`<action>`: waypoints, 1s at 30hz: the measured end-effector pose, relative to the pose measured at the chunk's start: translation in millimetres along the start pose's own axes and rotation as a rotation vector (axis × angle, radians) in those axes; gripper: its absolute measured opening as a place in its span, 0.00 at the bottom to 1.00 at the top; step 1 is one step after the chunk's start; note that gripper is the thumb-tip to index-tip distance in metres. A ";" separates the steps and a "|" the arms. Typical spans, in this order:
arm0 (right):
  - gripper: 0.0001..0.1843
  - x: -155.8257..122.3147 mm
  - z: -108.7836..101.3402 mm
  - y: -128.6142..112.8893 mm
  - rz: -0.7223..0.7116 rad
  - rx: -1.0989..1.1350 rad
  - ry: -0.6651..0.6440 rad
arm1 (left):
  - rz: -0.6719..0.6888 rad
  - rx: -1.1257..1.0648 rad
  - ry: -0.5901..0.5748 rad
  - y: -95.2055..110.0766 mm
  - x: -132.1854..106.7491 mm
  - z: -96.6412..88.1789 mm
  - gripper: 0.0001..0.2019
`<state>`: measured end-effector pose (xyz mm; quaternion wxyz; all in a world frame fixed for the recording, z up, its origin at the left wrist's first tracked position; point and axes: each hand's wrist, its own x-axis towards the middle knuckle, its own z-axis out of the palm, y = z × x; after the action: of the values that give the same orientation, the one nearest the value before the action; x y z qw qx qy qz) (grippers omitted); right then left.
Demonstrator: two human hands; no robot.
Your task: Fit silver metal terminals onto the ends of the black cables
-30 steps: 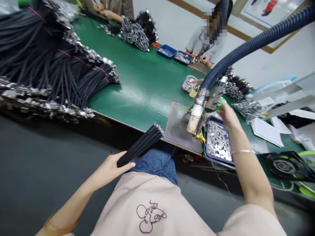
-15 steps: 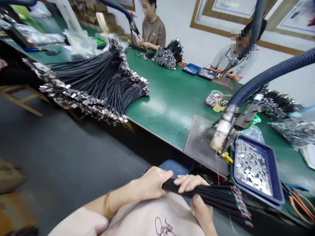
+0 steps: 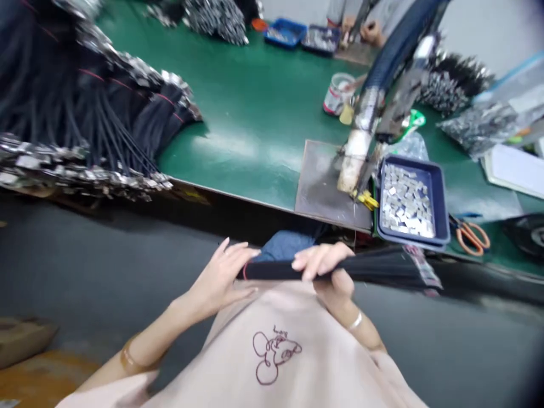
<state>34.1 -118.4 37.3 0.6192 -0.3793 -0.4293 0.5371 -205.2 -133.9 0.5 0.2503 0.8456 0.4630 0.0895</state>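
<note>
A bundle of black cables [image 3: 378, 267] lies level across my lap, in front of a pale pink top. My right hand [image 3: 327, 266] is wrapped round its middle, thumb below and fingers above. At the bundle's right end, small metal connectors with reddish marks [image 3: 423, 269] fan out, slightly blurred. My left hand [image 3: 225, 271] is at the left end, fingers stretched out and apart from the thumb, beside a red band [image 3: 245, 271] round the cables. The palm hides the very tip of that end.
On the green table [image 3: 238, 136], tied cable bundles [image 3: 106, 113] are heaped at left. Ahead are a dark board [image 3: 318, 181], a ribbed hose [image 3: 385, 62] with a white nozzle, a blue tray [image 3: 444, 226] of metal pieces and orange-handled scissors [image 3: 471, 238]. A co-worker's hands [image 3: 372, 33] show at the back.
My left hand has loosened from the cables and slid left to their end, uncovering the red band. My right hand keeps its hold. The view has tilted down and turned.
</note>
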 end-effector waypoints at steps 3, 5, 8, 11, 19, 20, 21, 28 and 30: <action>0.17 6.3 -5.9 15.8 -0.010 0.126 0.063 | -0.045 -0.065 -0.122 -2.5 7.3 -11.2 0.45; 0.15 5.2 -8.2 21.6 -0.021 0.130 0.105 | -0.070 -0.076 -0.125 -1.0 12.1 -18.8 0.44; 0.17 -1.0 -8.5 23.6 -0.029 0.098 0.138 | -0.046 -0.081 -0.143 7.4 24.9 -21.8 0.40; 0.17 -6.3 -7.7 24.6 -0.038 0.120 0.097 | -0.002 -0.236 -0.172 17.1 47.3 -12.9 0.31; 0.28 -37.9 -68.3 69.4 0.336 -0.087 -0.004 | -0.294 -0.774 -0.342 4.2 70.8 -10.1 0.24; 0.26 -46.2 -82.5 77.6 0.397 -0.076 0.129 | -0.408 -0.764 -0.307 -2.9 67.9 -14.3 0.26; 0.25 -53.9 -96.6 84.9 0.429 -0.052 0.292 | -0.502 -0.736 -0.283 -10.6 65.3 -18.6 0.27; 0.20 -59.4 -154.2 84.9 0.071 -0.058 0.858 | -0.809 -0.682 -0.027 -33.6 88.4 -51.6 0.17; 0.14 -56.5 -154.5 68.4 -0.050 -0.099 0.918 | -0.830 -0.628 0.026 -25.4 104.3 -66.1 0.17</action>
<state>153.0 -166.5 -86.4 0.7391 -0.5964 -0.1450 0.2774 -191.3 -13.8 35.9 0.5007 0.4736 0.7132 0.1277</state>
